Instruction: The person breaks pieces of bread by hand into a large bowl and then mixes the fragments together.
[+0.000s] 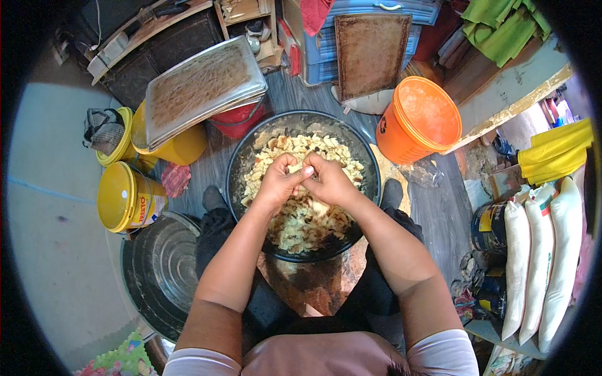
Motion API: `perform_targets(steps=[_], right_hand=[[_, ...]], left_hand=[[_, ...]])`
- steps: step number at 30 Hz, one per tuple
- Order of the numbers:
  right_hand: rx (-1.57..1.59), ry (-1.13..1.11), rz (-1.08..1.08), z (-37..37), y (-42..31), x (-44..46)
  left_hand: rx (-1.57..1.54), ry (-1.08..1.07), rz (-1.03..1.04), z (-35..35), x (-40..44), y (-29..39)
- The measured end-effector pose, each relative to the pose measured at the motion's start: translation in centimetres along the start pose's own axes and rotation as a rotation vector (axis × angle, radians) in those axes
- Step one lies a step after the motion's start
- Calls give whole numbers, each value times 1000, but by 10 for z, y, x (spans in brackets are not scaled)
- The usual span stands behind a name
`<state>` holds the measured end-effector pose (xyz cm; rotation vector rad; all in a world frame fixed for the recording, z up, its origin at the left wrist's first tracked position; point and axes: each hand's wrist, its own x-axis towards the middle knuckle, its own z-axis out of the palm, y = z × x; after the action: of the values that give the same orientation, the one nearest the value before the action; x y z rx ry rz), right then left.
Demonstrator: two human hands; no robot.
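A large round black tub (233, 182) stands on the floor between my feet. Broken pale pieces with brown edges (342, 155), which look like torn bread, fill much of it, with a crumbly mass toward its near side. Above the middle of the tub, my left hand (280, 182) and my right hand (327, 180) meet, thumbs and fingertips pressed together. Both are closed around a small pale piece (295, 168) that shows between the fingers.
An orange bucket (407, 128) stands beyond the tub at right. Stacked trays (200, 88) rest over buckets at left, near a yellow lidded bucket (117, 197). A dark basin (141, 269) lies near left; full white sacks (539, 250) stand at right.
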<state>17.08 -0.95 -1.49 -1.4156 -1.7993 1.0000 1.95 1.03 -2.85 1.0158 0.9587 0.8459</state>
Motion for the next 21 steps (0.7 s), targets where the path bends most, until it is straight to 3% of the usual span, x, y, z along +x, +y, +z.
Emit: perform_targets(steps=[1, 4, 8, 10, 12, 14, 16, 18, 20, 21], right_hand=[[-124, -13, 19, -2, -1, -1], [-112, 43, -71, 4, 17, 2], [-64, 79, 37, 5, 36, 4], [-153, 112, -64, 2, 43, 4], [-172, 54, -15, -6, 33, -2], [-239, 36, -9, -9, 33, -6], [-217, -1, 2, -12, 31, -12], [-318, -65, -147, -13, 30, -23], [-479, -205, -70, -13, 18, -39], [-537, -270, -170, -15, 17, -47]], left_hand=[[-3, 2, 0, 2, 0, -1], [9, 97, -63, 4, 2, -5], [165, 192, 64, -35, 31, -44], [701, 421, 116, -68, 54, -78], [731, 459, 130, -85, 62, -87], [327, 687, -248, -89, 73, -84], [289, 661, -241, -113, 102, -118], [549, 726, -185, -147, 151, -181], [589, 729, -219, -131, 163, -165], [766, 759, -113, -135, 182, -175]])
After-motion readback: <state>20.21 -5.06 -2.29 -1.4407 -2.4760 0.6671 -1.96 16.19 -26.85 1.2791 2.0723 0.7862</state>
